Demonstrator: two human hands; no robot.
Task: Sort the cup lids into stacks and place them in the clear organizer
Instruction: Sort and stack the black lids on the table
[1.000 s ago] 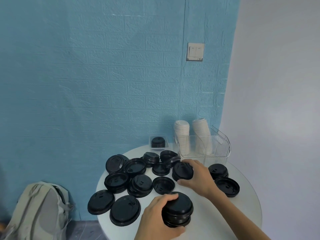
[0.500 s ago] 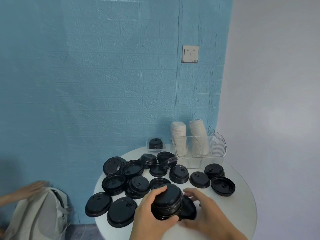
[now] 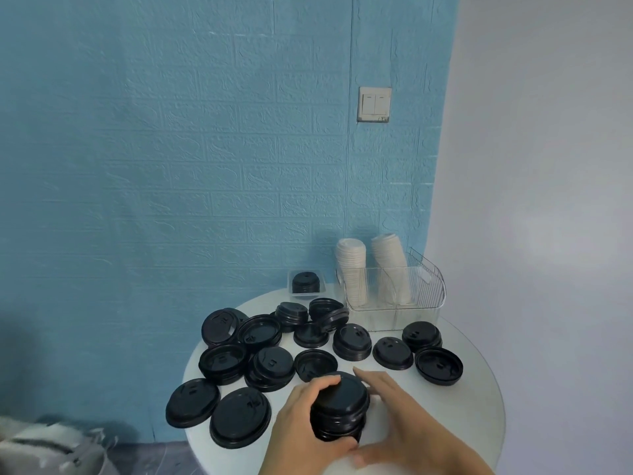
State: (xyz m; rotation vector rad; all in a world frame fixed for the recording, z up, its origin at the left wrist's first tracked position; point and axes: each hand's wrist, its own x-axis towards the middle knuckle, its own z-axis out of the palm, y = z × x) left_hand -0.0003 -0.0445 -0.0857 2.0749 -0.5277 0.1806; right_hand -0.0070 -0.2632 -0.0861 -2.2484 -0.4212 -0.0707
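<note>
Left hand (image 3: 301, 419): curled round the left side of the black stack (image 3: 339, 406), fingers over its top edge, thumb low on its near side.
Right hand (image 3: 394, 423): lay against the right side of the same stack, fingers fairly straight and together, pointing away from the person; thumb near the stack's base.
Black stack: several lids nested dome up, standing on the table (image 3: 479, 423) near its front edge, between the two hands.
Loose lids (image 3: 239, 416): two large ones flat at front left; others spread across the middle, some dome up, some rim up, several in short piles.
Right group (image 3: 438, 366): a rim-up lid, a dome-up lid just beside it, and a short pile behind them.
Organizer (image 3: 424, 296): clear, at the table's back right, holding two tall stacks of white lids (image 3: 351, 269), the right one tilted.
Small tray (image 3: 306, 284): clear, left of the organizer, with a black pile inside.
Wall (image 3: 171, 166): blue brick-patterned, with a switch (image 3: 374, 104).
Bag (image 3: 48, 450): grey, blurred, on the floor at lower left.
</note>
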